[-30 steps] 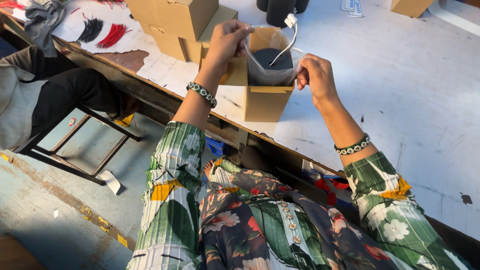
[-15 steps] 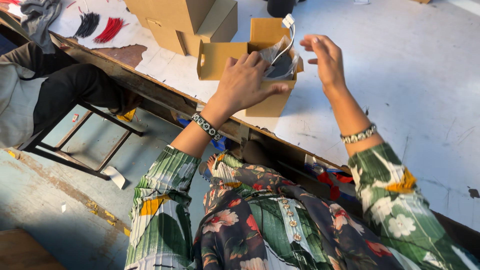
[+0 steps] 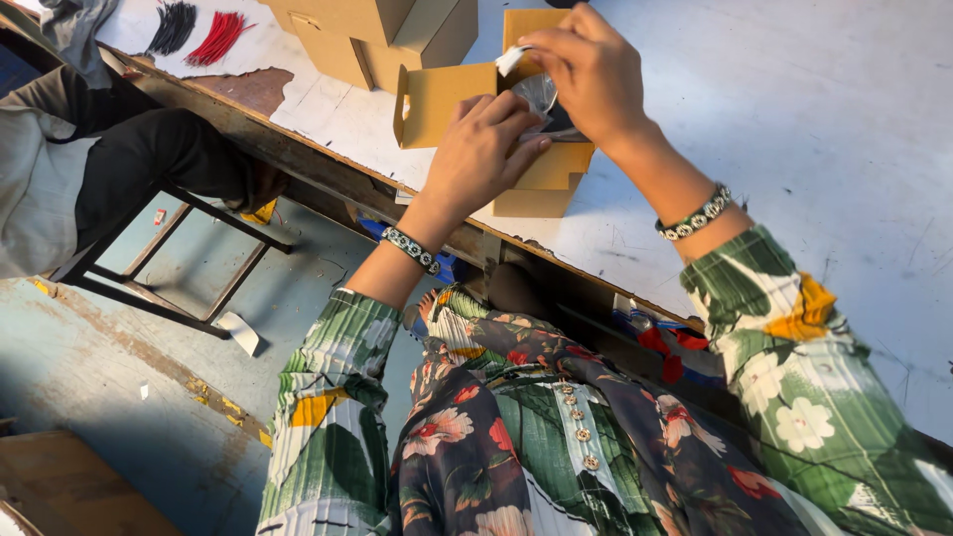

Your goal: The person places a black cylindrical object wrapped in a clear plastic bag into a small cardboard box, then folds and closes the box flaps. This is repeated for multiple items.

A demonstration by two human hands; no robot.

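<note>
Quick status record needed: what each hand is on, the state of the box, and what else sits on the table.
left hand: pressing on the open small cardboard box
right hand: over the box top, pinching a white tab of a clear plastic bag
box state: flap open to the left, bag partly inside
table: white, scuffed
other boxes: stacked cardboard boxes behind
wires: black and red bundles at far left
nearby: seated person at left
</note>
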